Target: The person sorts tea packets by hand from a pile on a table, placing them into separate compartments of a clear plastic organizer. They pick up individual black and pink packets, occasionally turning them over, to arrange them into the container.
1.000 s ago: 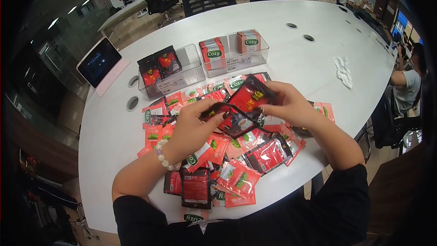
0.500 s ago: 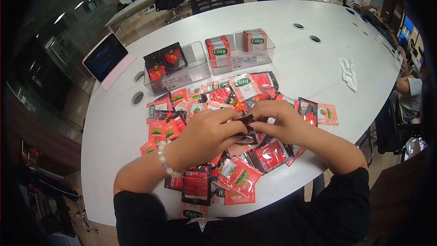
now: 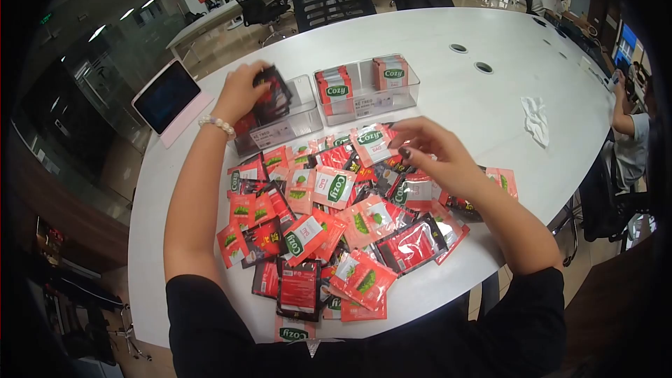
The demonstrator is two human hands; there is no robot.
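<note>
My left hand, with a beaded bracelet at the wrist, grips several black-and-red sachets over the left clear plastic bin. Its fingers are wrapped round the sachets' left side, and other dark sachets lie partly hidden beneath it in the bin. Above the pile's right side is my right hand, its fingers apart and nothing in them. Its fingertips are right at the edge of a pink-and-white Cozy sachet. Loose pink Cozy sachets and black-and-red sachets lie heaped and overlapping in front of me.
A second clear bin holds pink Cozy sachets in two stacks. Left of the bins stands a tablet in a pink cover. A crumpled white tissue lies to the right. Two people sit beyond the table's right side.
My hands were together over the pile, handling dark sachets. My left hand has moved up and left to the left bin with black-and-red sachets; my right hand has moved slightly up and right, fingers spread.
</note>
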